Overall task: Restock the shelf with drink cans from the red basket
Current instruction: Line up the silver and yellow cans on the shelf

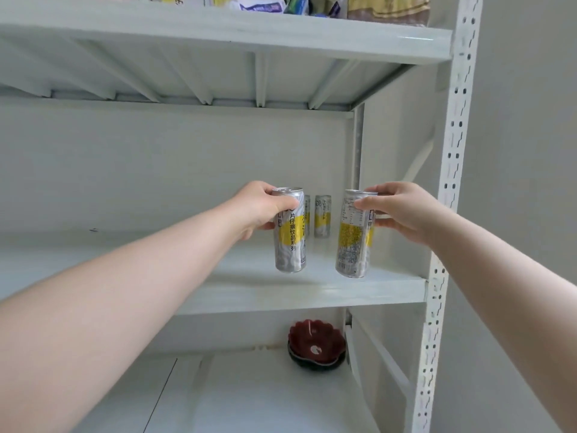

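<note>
Both of my hands reach over the middle shelf (218, 292) of a white metal rack, each with a tall silver-and-yellow drink can. My left hand (259, 210) grips the left can (290, 242) near its top; it hangs upright just above the shelf board. My right hand (396, 210) holds the right can (352, 245) by its upper part, slightly tilted, its base at or just above the board. Two more cans of the same kind stand at the back: one (322, 216) in plain sight, the other (307, 214) mostly hidden behind the left can. The red basket is out of view.
The rack's perforated upright (449, 182) runs down the right side. On the top shelf (249, 35) lie several packaged goods. A dark red bowl (317, 343) sits at the back right of the lower shelf. The middle shelf stretches bare to the left.
</note>
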